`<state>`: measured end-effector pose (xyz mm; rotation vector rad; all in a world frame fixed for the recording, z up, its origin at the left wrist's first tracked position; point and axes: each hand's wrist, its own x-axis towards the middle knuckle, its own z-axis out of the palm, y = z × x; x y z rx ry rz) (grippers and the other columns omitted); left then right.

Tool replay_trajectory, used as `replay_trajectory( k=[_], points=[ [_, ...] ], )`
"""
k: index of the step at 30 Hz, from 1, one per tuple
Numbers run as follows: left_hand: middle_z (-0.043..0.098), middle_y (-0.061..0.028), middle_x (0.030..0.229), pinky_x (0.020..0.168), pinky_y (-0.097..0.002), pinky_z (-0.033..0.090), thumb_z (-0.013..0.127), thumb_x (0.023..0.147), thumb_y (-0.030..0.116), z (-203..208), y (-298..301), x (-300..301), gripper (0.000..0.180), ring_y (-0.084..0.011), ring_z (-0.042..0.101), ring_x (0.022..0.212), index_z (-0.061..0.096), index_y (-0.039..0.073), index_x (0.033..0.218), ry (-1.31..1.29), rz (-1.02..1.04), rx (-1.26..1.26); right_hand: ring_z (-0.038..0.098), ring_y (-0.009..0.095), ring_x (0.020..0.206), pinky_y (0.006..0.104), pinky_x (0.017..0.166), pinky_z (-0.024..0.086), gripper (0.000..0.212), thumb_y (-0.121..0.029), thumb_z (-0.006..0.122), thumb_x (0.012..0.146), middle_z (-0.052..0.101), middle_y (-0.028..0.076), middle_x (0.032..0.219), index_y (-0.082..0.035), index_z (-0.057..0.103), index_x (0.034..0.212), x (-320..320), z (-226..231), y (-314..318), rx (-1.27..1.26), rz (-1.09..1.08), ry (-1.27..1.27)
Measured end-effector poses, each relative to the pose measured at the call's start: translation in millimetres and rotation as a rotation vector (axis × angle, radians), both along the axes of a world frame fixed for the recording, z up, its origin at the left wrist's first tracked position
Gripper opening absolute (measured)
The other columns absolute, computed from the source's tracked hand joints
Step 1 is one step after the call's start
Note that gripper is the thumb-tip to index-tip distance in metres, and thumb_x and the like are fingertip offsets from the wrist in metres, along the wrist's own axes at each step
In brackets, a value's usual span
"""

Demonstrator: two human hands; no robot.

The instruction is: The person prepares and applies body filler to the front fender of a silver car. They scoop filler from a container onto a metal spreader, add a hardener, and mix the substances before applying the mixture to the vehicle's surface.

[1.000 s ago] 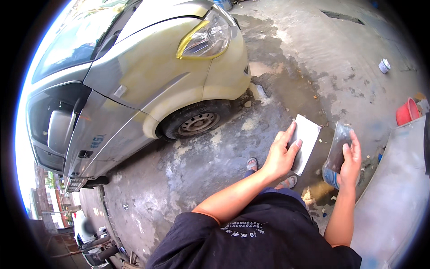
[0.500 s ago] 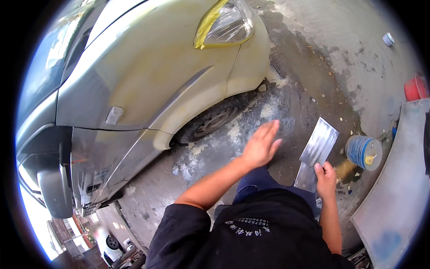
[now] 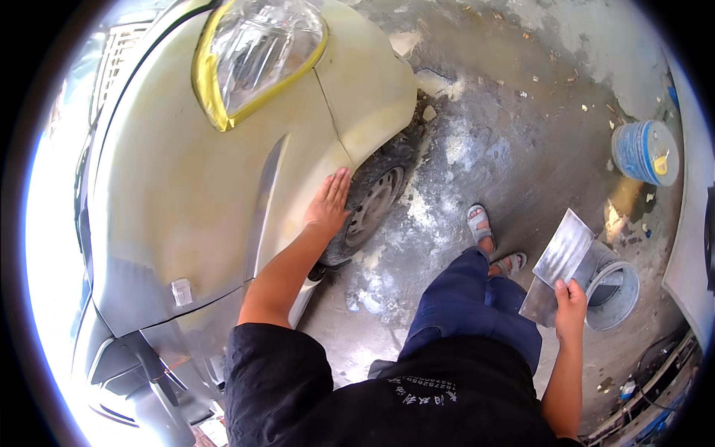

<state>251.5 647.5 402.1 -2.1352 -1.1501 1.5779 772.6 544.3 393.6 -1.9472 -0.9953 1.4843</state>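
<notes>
My left hand lies flat, fingers stretched out, on the car's front fender at the edge of the wheel arch. Patchy beige-yellow filler or primer covers the fender. Just below that hand is the front wheel. Ahead of it, the headlight is covered in clear film and edged with yellow tape. On the other side, my right hand grips thin rectangular metal plates, thumb on top. The upper plate is bright and streaked; the lower plate is partly hidden.
A blue-and-white bucket with a yellow smear on its lid stands at the right. Nearer, a grey metal bucket sits beside the plates. A pale panel is at the far right. Dusty, stained concrete floor lies between car and buckets.
My left hand has gone from the air beside the car onto the fender. The view has turned and come closer to the front. My right hand still holds the plates; the grey bucket now shows.
</notes>
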Motion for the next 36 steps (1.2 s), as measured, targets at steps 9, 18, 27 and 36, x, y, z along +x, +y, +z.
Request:
replay_trajectory(
  k=[9, 18, 27, 36],
  points=[
    [0.005, -0.0058, 0.158, 0.117, -0.0414, 0.000, 0.036, 0.093, 0.056, 48.0, -38.4, -25.7, 0.079, -0.0231, 0.000, 0.146, 0.015, 0.006, 0.150, -0.031, 0.021, -0.040, 0.034, 0.005, 0.068, 0.0243, 0.060, 0.031, 0.030, -0.026, 0.056, 0.095, 0.042, -0.005, 0.069, -0.003, 0.051, 0.076, 32.3, -27.8, -58.9, -0.034, -0.190, 0.091],
    [0.010, -0.0107, 0.157, 0.117, -0.0426, 0.002, 0.037, 0.092, 0.056, -10.4, 32.2, 22.2, 0.079, -0.0257, 0.003, 0.145, 0.020, 0.004, 0.148, 0.051, -0.098, -0.001, 0.032, 0.004, 0.069, 0.0219, 0.062, 0.029, 0.027, -0.024, 0.056, 0.095, 0.038, -0.008, 0.072, -0.007, 0.048, 0.075, 30.5, -51.4, -75.3, -0.043, -0.283, 0.093],
    [0.011, -0.0098, 0.157, 0.117, -0.0422, 0.000, 0.036, 0.093, 0.054, 23.1, 28.8, -9.0, 0.078, -0.0233, 0.002, 0.146, 0.018, 0.003, 0.148, -0.008, -0.119, -0.362, 0.039, 0.004, 0.074, 0.0213, 0.068, 0.034, 0.023, -0.023, 0.055, 0.095, 0.048, -0.006, 0.077, -0.004, 0.055, 0.083, 16.3, -64.0, -69.5, -0.118, -0.328, 0.150],
    [0.014, -0.0108, 0.156, 0.116, -0.0444, 0.006, 0.034, 0.095, 0.051, -22.9, 35.5, 13.5, 0.074, -0.0263, 0.005, 0.145, 0.019, 0.001, 0.148, 0.141, -0.245, -0.262, 0.042, 0.006, 0.074, 0.0237, 0.069, 0.037, 0.025, -0.023, 0.054, 0.095, 0.050, -0.004, 0.075, 0.000, 0.057, 0.088, 3.9, -77.3, -67.9, -0.131, -0.440, 0.162]
  ],
)
